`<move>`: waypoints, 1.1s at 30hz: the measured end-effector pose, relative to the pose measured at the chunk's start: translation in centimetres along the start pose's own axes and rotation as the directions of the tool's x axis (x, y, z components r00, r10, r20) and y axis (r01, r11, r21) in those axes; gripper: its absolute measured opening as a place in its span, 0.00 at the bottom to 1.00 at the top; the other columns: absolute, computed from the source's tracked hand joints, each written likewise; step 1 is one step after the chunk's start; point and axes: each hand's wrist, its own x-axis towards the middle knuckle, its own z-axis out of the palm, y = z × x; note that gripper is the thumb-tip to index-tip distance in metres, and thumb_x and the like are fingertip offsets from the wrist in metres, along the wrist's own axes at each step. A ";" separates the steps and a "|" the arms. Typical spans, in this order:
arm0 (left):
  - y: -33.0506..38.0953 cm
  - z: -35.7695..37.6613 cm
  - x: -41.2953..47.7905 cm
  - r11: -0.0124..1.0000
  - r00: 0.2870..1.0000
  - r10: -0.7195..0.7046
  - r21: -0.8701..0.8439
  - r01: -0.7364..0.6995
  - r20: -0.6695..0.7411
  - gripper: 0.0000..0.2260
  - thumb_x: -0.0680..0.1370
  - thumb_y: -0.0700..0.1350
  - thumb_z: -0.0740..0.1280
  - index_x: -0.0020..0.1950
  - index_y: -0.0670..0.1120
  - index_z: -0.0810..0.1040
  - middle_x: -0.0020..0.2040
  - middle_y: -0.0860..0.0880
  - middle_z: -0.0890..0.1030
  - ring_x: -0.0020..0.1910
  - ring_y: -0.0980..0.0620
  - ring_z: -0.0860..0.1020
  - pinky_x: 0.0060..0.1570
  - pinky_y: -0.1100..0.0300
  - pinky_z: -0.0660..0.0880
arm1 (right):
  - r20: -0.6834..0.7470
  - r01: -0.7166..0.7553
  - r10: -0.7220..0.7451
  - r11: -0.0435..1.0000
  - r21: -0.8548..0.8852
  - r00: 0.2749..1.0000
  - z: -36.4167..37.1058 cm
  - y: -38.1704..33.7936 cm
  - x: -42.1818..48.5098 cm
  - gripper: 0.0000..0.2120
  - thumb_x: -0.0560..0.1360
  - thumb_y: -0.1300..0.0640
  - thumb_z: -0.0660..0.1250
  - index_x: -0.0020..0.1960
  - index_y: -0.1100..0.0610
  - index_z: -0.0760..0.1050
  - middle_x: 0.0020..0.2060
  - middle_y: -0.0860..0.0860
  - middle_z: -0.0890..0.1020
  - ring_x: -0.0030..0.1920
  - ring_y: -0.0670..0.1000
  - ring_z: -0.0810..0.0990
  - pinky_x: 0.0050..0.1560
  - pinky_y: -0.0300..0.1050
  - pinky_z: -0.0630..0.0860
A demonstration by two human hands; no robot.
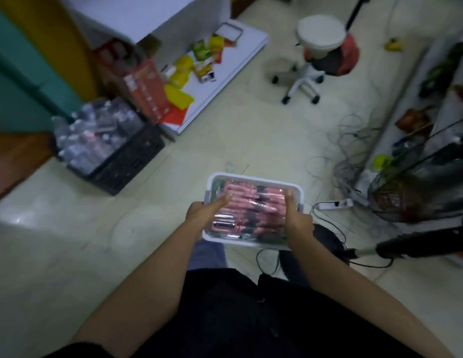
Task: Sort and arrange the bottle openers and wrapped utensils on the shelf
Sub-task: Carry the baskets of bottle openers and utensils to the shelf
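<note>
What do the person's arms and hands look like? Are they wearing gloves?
No gloves: the left hand and right hand are bare. Both forearms are uncovered too, with no long sleeves. I see no watch, bracelet or rings, though the picture is blurry. The person wears a black top, and dark cloth by the left upper arm may be a short sleeve.

Pale floor [225, 151] carries wheeled stool [318, 34]; white board [240, 52] just left of stool, black bottle crate [132, 161] farther left, tangled cables [354, 140] nearer-right.

White tray [256, 179] of pink wrapped utensils [251, 210] between left hand [199, 218] and right hand [298, 223], above pale floor [251, 140].
</note>
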 end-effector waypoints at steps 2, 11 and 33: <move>3.5 1.2 3.2 0.998 0.999 -0.006 0.061 0.003 0.052 0.41 0.51 0.65 0.77 0.54 0.39 0.80 0.48 0.41 0.84 0.45 0.45 0.83 0.50 0.53 0.80 | -0.017 -0.081 0.083 0.994 0.074 0.996 0.2 -2.3 2.5 0.51 0.63 0.23 0.61 0.69 0.63 0.66 0.62 0.62 0.75 0.57 0.63 0.76 0.55 0.57 0.77; 21.7 4.2 18.8 0.956 0.972 -0.067 0.295 -0.003 0.226 0.55 0.49 0.67 0.75 0.67 0.36 0.70 0.61 0.37 0.77 0.56 0.40 0.78 0.59 0.46 0.75 | -0.032 -0.141 0.154 0.955 0.260 0.987 4.8 -17.0 11.1 0.53 0.61 0.30 0.71 0.70 0.67 0.62 0.66 0.65 0.70 0.62 0.65 0.73 0.60 0.58 0.74; 59.6 5.9 45.1 0.934 0.974 0.122 0.354 -0.047 -0.191 0.38 0.63 0.63 0.76 0.59 0.35 0.74 0.55 0.39 0.79 0.48 0.43 0.78 0.43 0.55 0.75 | 0.215 -0.028 -0.017 0.979 0.201 0.976 18.8 -58.5 33.1 0.40 0.66 0.39 0.74 0.63 0.68 0.71 0.57 0.64 0.78 0.55 0.64 0.78 0.59 0.56 0.75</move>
